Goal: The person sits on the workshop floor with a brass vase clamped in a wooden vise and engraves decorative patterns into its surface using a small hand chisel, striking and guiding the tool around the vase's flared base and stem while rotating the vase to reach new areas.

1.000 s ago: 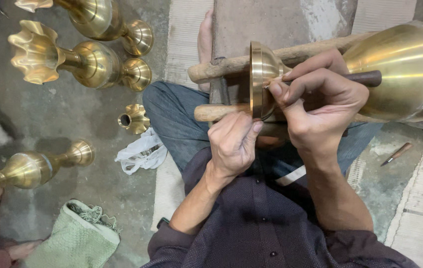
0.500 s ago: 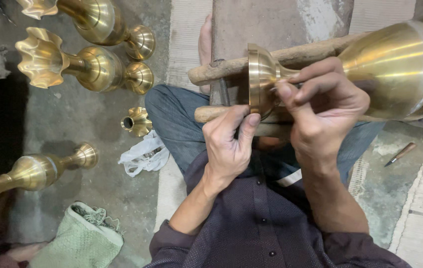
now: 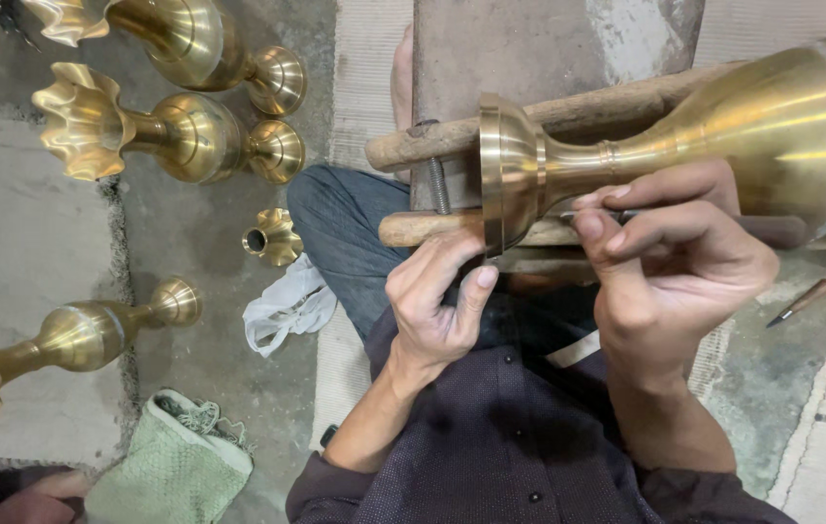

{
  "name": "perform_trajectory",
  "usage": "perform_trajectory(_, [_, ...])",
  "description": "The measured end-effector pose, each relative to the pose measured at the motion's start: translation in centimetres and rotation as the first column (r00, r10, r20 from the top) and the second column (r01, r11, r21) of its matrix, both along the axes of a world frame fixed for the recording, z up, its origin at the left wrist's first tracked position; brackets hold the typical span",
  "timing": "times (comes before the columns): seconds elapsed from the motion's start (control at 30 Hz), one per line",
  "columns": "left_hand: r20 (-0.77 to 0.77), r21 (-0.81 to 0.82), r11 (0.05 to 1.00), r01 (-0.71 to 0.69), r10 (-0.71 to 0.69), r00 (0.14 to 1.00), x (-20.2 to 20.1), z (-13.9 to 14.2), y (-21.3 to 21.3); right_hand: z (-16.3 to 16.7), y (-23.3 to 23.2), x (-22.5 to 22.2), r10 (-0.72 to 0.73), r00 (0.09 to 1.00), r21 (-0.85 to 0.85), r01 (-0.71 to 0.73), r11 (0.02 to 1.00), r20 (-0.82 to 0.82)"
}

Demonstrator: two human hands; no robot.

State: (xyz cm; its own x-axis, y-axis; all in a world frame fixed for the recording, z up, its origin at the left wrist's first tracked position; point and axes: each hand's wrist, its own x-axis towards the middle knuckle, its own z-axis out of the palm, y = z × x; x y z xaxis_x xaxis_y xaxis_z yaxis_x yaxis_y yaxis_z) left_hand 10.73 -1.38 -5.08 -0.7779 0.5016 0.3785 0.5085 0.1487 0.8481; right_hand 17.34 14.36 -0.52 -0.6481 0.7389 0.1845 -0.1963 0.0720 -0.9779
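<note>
A large brass vase (image 3: pixel 762 126) lies on its side across two wooden bars (image 3: pixel 432 146), its round foot (image 3: pixel 505 175) pointing left. My right hand (image 3: pixel 670 267) pinches a thin dark engraving tool (image 3: pixel 772 230) and presses its tip against the vase's narrow stem. My left hand (image 3: pixel 432 311) sits just below the foot, thumb and fingers curled against its rim and the lower wooden bar. A threaded bolt (image 3: pixel 437 184) joins the two bars.
Three finished brass vases (image 3: pixel 190 136) (image 3: pixel 180 34) (image 3: pixel 73 340) lie on the floor at left. Between them and my knee are a small flared brass piece (image 3: pixel 272 238), a white rag (image 3: pixel 287 311) and a green cloth bag (image 3: pixel 170 471). A wood-handled chisel (image 3: pixel 801 303) lies at right.
My right hand has slid right, off the foot onto the stem. My left hand has dropped lower under the foot's rim. The view has moved closer.
</note>
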Motion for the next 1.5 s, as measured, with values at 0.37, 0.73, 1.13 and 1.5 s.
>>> perform_trajectory(0.37, [-0.044,0.030,0.998,0.050,-0.048,0.998,-0.5,-0.6,0.1,-0.3,0.0,2.4,0.171,0.976,0.061,-0.180,0.982,0.133])
perform_trajectory(0.73, [-0.024,0.056,0.995,0.078,-0.077,0.997,-0.6,-0.5,0.5,0.6,-0.4,-0.3,0.088,0.986,0.008,-0.090,0.996,0.144])
perform_trajectory(1.13, [-0.083,0.008,0.997,0.077,-0.076,0.994,-0.4,-0.3,1.1,0.4,-0.3,-2.3,0.117,0.993,-0.148,-0.111,0.983,0.032])
perform_trajectory(1.5, [-0.117,-0.004,0.997,0.076,-0.076,0.990,-0.6,-0.6,0.9,-0.3,-0.2,-2.5,0.108,0.994,-0.086,-0.106,0.991,0.016])
